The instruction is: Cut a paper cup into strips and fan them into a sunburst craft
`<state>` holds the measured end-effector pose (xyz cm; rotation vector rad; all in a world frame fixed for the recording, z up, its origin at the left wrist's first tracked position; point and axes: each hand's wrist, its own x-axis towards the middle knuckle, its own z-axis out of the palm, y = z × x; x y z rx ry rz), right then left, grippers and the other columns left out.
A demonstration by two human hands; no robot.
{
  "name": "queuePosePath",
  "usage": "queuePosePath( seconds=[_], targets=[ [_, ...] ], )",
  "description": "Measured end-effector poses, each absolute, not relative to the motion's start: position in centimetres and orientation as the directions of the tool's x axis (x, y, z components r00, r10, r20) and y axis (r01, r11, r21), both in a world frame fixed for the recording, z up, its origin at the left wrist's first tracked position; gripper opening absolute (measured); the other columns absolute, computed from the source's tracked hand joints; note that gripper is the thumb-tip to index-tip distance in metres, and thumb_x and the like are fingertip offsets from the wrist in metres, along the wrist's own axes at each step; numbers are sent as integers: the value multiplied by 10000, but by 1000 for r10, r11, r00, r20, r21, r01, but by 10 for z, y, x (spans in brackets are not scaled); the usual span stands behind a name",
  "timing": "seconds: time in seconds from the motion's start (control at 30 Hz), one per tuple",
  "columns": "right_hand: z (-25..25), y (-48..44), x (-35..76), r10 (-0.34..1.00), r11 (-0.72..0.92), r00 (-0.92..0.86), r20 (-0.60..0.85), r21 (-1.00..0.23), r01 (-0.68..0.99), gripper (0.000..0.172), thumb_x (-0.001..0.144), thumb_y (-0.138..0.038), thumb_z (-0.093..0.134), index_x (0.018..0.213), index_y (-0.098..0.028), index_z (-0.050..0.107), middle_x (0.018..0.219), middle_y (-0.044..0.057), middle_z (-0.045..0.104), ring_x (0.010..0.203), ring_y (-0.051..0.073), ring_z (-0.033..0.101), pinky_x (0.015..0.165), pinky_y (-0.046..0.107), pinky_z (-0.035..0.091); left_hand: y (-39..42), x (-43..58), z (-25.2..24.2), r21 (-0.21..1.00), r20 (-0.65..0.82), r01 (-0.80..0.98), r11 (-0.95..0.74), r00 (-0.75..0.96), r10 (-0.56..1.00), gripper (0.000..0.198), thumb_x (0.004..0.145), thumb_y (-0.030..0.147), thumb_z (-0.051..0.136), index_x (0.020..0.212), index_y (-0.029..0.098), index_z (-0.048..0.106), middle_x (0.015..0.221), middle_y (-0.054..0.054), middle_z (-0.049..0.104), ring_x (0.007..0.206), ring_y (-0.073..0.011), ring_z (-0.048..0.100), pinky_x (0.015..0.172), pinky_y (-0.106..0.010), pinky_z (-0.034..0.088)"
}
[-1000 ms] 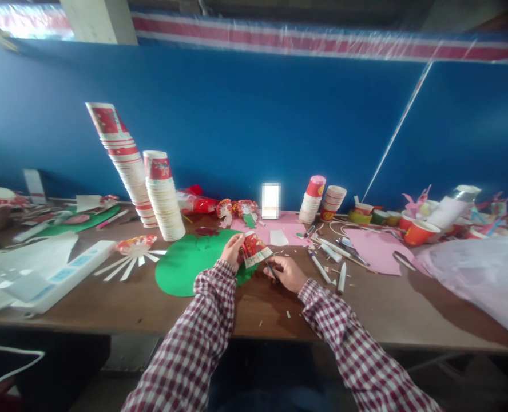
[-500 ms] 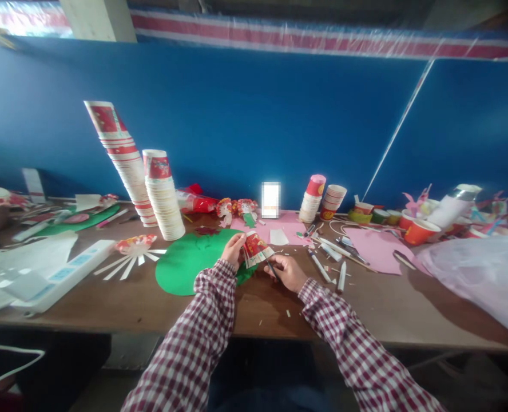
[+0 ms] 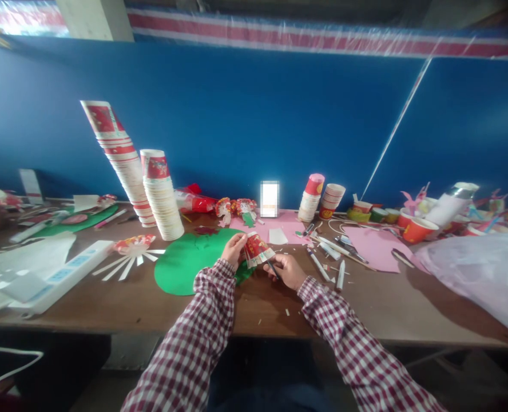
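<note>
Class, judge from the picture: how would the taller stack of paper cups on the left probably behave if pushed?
The taller stack of paper cups would probably tip easily: it looks tall, narrow and leaning. It is likely light for its height, appearing to be thin paper. It might separate in a fall, since nothing visible binds it.

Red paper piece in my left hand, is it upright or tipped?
Tipped: the red paper piece slants in the left hand, its pale edge angled down toward the right hand.

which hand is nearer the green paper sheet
Left. The left hand is over the right part of the green paper sheet; the right hand is beyond its right edge.
</note>
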<state>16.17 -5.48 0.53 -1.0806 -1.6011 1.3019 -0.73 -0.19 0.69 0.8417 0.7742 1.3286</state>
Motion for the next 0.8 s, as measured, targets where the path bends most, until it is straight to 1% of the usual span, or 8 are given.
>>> queuePosePath(
  seconds=[0.2,0.4,0.53,0.63,0.73,0.8],
  targets=[
    [6,-56,165,940,187,-317,130,-970,156,285,684,-386,647,781,-121,610,515,-16,549,444,96,501,426,201,407,-4,-8,10,876,-38,-477,77,91,995,270,628,351,694,740,173,524,557,40,547,448,-82,529,443,-198,459],
    [4,-56,162,941,177,-320,112,-967,181,298,692,-398,634,818,-129,609,535,-18,550,454,100,500,441,210,418,-4,-7,10,871,-28,-485,77,106,994,263,631,348,690,751,175,532,596,32,565,485,-85,539,458,-196,461],
    [-2,-54,160,936,213,-334,111,-933,288,342,673,-404,650,875,-130,620,629,17,603,537,130,551,477,221,440,-4,-7,11,850,-50,-522,65,42,998,207,674,313,652,788,176,545,610,28,575,481,-85,536,456,-195,452],
    [-3,-54,162,928,275,-346,138,-881,386,367,684,-412,642,913,-127,629,632,26,614,557,138,562,480,216,427,-2,-10,11,831,-76,-555,49,-25,997,192,715,301,608,857,184,555,665,6,605,516,-106,567,473,-213,460],
    [1,-56,163,915,314,-373,154,-852,419,374,695,-415,633,931,-125,635,627,28,620,549,132,556,474,207,411,2,-14,10,798,-102,-602,39,-71,992,182,752,294,559,904,192,557,686,-4,614,526,-120,579,485,-233,470],
    [5,-58,163,911,332,-379,165,-838,432,371,695,-418,633,925,-128,642,623,27,621,539,126,545,467,203,398,6,-17,8,765,-147,-641,62,-80,986,177,779,303,521,909,187,556,676,-11,611,537,-132,586,515,-258,486]
  ],
)
